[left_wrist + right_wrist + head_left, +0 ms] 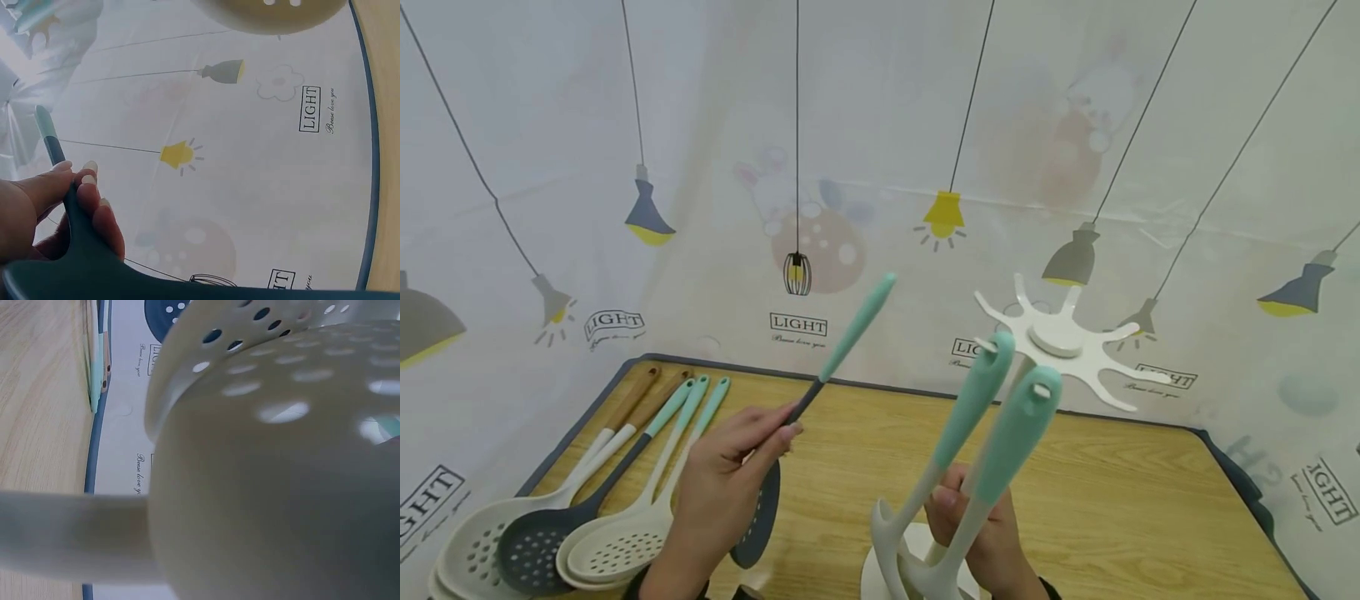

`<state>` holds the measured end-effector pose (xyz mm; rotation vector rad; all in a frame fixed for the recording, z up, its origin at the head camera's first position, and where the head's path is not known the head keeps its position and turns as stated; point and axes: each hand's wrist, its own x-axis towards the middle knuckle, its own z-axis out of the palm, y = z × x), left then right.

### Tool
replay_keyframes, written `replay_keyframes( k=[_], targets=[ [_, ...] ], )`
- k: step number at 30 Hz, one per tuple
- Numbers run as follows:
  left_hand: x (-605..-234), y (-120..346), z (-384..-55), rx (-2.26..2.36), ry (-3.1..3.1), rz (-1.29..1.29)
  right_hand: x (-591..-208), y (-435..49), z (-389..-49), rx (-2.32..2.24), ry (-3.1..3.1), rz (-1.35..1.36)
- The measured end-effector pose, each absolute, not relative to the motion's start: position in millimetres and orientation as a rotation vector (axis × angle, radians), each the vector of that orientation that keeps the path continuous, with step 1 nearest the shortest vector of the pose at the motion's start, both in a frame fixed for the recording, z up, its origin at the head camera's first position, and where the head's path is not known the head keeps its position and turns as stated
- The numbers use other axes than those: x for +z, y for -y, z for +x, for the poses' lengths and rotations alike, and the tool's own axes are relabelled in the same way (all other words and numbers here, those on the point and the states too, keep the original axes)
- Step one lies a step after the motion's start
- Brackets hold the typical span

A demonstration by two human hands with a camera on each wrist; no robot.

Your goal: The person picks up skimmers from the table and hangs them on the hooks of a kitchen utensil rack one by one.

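Observation:
In the head view my left hand (718, 479) pinches a dark skimmer (758, 517) low on its handle. Its mint grip points up, and the perforated head hangs beside the wrist. My right hand (981, 521) grips the pole of a white utensil stand (1060, 337), partly hidden behind the handles. Two white skimmers (992, 446) with mint grips hang from the stand's hooks. Their perforated heads (269, 469) fill much of the right wrist view, with the pale pole (69, 537) beside them. The left wrist view shows fingers and thumb around the dark handle (81, 219).
Several utensils lie side by side at the table's left: white perforated ones (482, 533) with wooden grips, a dark skimmer (538, 550), and white ones (621, 546) with mint grips. A lamp-printed cloth (880, 167) hangs behind the wooden table (1120, 500).

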<state>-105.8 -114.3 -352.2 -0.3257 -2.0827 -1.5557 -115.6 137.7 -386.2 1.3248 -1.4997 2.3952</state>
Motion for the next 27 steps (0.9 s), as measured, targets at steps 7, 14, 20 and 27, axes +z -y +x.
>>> replay_keyframes(
  k=[7, 14, 20, 27],
  targets=[
    [-347.0, 103.9, -105.9, -1.639, 1.962, -0.429, -386.4, -138.1, -114.8, 2.401, 1.521, 1.300],
    [-344.0, 95.5, -106.1, -1.621, 1.898, -0.532, -385.2, -137.3, -115.0, 2.409, 1.513, 1.306],
    [-340.8, 89.2, -105.6, -1.617, 1.869, -0.556, -384.6, -136.9, -115.1, 2.417, 1.495, 1.312],
    [-339.1, 82.4, -104.9, -1.651, 1.856, -0.623, -385.6, -137.7, -115.3, 2.425, 1.476, 1.322]
  ],
)
